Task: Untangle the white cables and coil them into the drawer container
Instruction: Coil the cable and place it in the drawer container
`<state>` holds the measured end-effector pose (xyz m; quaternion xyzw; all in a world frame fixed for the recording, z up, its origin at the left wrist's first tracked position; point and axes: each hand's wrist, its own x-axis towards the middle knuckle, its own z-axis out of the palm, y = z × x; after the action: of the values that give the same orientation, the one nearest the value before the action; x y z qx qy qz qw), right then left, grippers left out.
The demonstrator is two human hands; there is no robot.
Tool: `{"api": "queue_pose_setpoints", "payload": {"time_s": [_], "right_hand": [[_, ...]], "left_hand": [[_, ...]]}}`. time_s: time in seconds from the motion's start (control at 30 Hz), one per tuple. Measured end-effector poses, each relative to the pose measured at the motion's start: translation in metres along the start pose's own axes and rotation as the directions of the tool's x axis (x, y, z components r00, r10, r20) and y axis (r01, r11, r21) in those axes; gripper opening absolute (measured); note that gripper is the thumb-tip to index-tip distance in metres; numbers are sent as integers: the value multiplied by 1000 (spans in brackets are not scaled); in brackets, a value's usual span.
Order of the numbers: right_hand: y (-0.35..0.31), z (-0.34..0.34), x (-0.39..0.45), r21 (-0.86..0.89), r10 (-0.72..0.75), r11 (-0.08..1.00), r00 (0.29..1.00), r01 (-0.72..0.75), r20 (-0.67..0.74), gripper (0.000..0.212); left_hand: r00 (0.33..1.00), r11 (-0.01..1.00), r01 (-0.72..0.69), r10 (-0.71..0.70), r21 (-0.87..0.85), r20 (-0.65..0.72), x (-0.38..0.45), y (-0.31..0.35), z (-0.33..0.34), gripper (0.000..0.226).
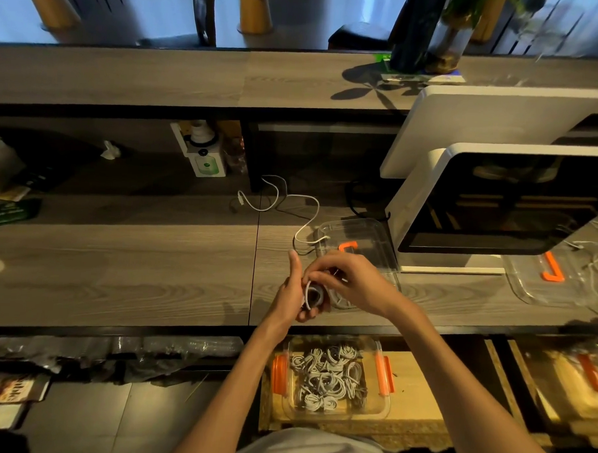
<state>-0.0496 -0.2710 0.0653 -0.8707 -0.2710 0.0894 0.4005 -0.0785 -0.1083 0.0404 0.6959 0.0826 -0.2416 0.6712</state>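
Observation:
A white cable [311,206] trails in loops across the wooden desk from the back toward my hands. My left hand [296,296] holds a small coil [310,293] of that cable, thumb raised. My right hand [346,279] pinches the cable over the coil. Below the desk edge, a clear container [382,411] with orange latches sits in the wooden drawer and holds several coiled white cables [325,378].
A clear lid [369,229] with an orange clip lies on the desk behind my hands. A white-framed screen device [497,207] stands to the right. Another clear lid [528,287] and more loose white cables [597,260] lie at the far right. A white box [205,153] stands on the back shelf.

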Motion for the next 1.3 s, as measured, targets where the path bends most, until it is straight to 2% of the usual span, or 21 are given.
{"api": "queue_pose_setpoints", "payload": {"time_s": [0.07,0.2,0.37,0.47,0.53,0.7,0.87,0.97,1.17,1.23,1.3], "right_hand": [[3,5,1,50,17,999,997,-13,-81,15],[7,14,-5,193,106,979,972,-66,-208,19],[11,20,-14,325,148,942,971,-80,-188,16],[13,25,-18,418,198,901,967,-114,-163,13],[14,29,-19,445,225,887,958,-125,-180,13],[14,34,-15,450,274,880,935,-149,-226,12],[14,38,-10,396,272,903,934,-165,-233,8],[17,48,-11,415,336,880,920,-231,-200,9],[19,61,-11,516,477,787,863,-338,-163,4],[18,62,-12,556,500,758,851,-341,-160,4],[18,63,-14,575,525,739,835,-351,-164,6]], "left_hand": [[998,998,-30,33,-57,62,-1,-1,3,77],[997,990,-42,50,-136,57,-1,-2,-4,63],[994,972,-87,99,-218,46,-4,-3,-4,42],[995,966,-90,98,-240,21,-3,-3,-1,19],[996,968,-86,86,-236,-12,-1,-4,1,11],[989,966,-94,64,-241,-132,3,-8,8,8],[975,967,-124,77,-223,-207,5,-12,5,18],[970,952,-138,74,-273,-232,5,-11,1,23],[989,937,-106,63,-334,-137,6,-14,-5,34],[990,960,-122,102,-253,-92,4,-13,-4,38],[986,975,-160,150,-154,-77,3,-13,-4,33]]}}
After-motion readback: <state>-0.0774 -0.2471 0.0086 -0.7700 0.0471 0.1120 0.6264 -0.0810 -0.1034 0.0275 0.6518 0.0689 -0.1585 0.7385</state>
